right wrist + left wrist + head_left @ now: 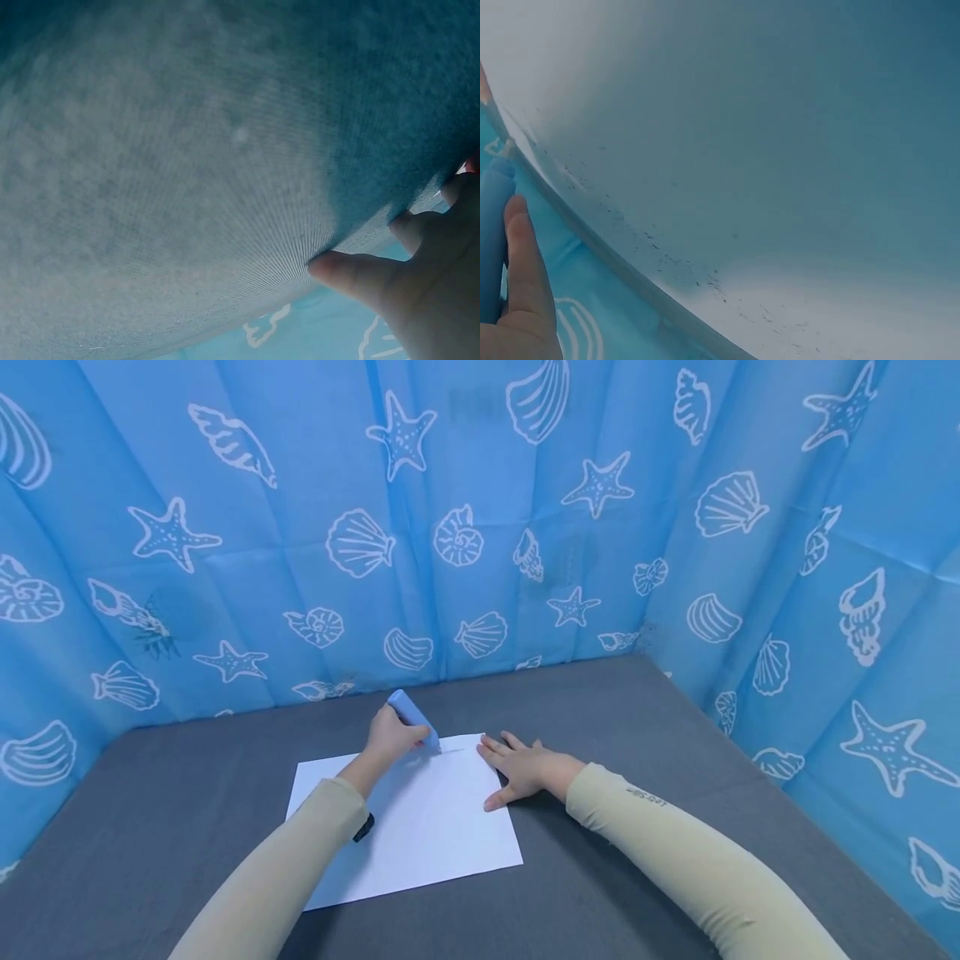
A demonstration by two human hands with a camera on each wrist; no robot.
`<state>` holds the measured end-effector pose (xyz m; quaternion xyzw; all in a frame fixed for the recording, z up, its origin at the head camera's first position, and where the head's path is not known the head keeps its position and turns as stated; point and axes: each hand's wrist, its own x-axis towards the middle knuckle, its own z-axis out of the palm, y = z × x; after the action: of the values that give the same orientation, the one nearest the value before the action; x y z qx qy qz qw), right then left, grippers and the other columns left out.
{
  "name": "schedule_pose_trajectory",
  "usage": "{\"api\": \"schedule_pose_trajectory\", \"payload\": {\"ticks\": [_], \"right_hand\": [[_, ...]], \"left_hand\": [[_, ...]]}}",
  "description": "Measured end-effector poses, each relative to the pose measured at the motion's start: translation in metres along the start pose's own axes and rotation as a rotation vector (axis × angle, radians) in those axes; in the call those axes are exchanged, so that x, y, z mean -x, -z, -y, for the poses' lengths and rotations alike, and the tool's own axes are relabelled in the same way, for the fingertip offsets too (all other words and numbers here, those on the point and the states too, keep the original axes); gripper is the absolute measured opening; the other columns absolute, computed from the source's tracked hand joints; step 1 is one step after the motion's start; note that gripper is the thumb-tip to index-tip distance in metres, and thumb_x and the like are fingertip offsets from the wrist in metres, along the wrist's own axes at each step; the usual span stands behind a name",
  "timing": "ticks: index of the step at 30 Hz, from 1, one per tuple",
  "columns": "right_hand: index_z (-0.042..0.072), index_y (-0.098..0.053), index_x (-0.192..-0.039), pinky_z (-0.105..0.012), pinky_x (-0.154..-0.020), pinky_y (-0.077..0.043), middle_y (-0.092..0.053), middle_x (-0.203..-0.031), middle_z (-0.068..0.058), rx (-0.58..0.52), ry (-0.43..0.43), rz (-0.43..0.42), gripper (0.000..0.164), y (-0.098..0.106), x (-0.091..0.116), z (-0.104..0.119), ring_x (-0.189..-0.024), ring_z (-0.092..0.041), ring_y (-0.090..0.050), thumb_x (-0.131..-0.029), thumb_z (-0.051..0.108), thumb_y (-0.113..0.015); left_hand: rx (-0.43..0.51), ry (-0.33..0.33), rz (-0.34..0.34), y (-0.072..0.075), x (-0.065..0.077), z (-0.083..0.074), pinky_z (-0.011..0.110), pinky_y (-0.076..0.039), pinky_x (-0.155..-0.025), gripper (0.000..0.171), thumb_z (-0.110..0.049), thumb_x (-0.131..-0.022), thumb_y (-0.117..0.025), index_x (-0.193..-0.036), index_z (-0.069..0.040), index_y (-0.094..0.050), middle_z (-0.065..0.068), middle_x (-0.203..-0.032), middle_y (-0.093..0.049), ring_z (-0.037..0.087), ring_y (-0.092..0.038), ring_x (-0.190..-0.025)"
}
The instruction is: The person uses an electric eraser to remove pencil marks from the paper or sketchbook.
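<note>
In the head view my left hand (pixel 390 737) grips a thick light-blue electric eraser (pixel 414 717), which slants down to the paper. Its pale tip shows in the left wrist view, where the eraser (pixel 492 232) lies along my thumb. The tip meets the white sheet of paper (pixel 431 827) close to its far edge, beside a faint grey line (pixel 453 750). Small dark crumbs (pixel 651 246) are scattered over the sheet. My right hand (pixel 522 770) rests with spread fingers over the sheet's right edge, partly on the grey cloth, and holds nothing.
A grey cloth-covered table (pixel 630 893) lies under the paper. Blue curtains (pixel 480 552) with white shells and starfish hang behind it and at its sides. A black band (pixel 363 828) shows at my left wrist.
</note>
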<state>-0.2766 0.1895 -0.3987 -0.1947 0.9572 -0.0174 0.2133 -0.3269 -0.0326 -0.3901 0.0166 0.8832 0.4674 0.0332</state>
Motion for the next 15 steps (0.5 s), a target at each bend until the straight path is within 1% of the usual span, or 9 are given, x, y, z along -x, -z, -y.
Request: {"api": "schedule_pose_trajectory", "payload": {"ticks": [4,8,10,13,15], "right_hand": [[0.019,-0.01,-0.157,-0.066,-0.11,-0.015,-0.004,-0.163,0.002,0.022,-0.006,0.002,0.102,-0.0014,-0.002,-0.001,-0.148,-0.029,0.0,-0.082,0.069,-0.058],[0.019,-0.009,-0.157,-0.065,-0.111,-0.014,-0.003,-0.163,0.002,0.029,-0.009,0.008,0.102,-0.0026,-0.0037,-0.0013,-0.148,-0.029,0.001,-0.082,0.069,-0.057],[0.019,-0.009,-0.157,-0.065,-0.111,-0.014,-0.002,-0.163,0.002,0.028,-0.011,0.01,0.103,-0.0025,-0.0038,-0.0012,-0.148,-0.029,0.002,-0.082,0.069,-0.057],[0.019,-0.008,-0.157,-0.065,-0.111,-0.014,-0.001,-0.163,0.003,0.024,-0.014,0.011,0.104,-0.0015,-0.0029,-0.0007,-0.148,-0.029,0.002,-0.082,0.07,-0.057],[0.019,-0.009,-0.157,-0.065,-0.111,-0.014,-0.002,-0.163,0.003,0.024,-0.018,0.007,0.104,-0.001,-0.0027,-0.0008,-0.148,-0.029,0.001,-0.081,0.07,-0.058]], "left_hand": [[-0.026,-0.009,-0.002,-0.0006,0.0012,-0.0022,0.038,-0.055,-0.078,0.053,-0.013,-0.084,-0.068,-0.126,0.008,-0.043,0.024,-0.105,-0.062,0.029,-0.066,-0.084],[-0.04,-0.004,-0.002,-0.0035,0.0009,-0.0036,0.039,-0.055,-0.081,0.056,-0.013,-0.084,-0.068,-0.129,0.008,-0.041,0.025,-0.111,-0.059,0.03,-0.065,-0.09],[-0.044,-0.003,0.011,-0.0051,0.0007,-0.0042,0.039,-0.055,-0.081,0.056,-0.013,-0.084,-0.069,-0.129,0.008,-0.042,0.025,-0.112,-0.059,0.03,-0.064,-0.09],[-0.062,-0.021,0.045,-0.007,0.0,-0.0046,0.04,-0.055,-0.082,0.056,-0.012,-0.083,-0.07,-0.128,0.008,-0.042,0.025,-0.114,-0.059,0.032,-0.065,-0.093],[-0.065,-0.036,0.045,-0.0069,-0.0009,-0.0048,0.042,-0.054,-0.085,0.058,-0.012,-0.083,-0.07,-0.129,0.009,-0.042,0.026,-0.116,-0.058,0.034,-0.064,-0.098]]}}
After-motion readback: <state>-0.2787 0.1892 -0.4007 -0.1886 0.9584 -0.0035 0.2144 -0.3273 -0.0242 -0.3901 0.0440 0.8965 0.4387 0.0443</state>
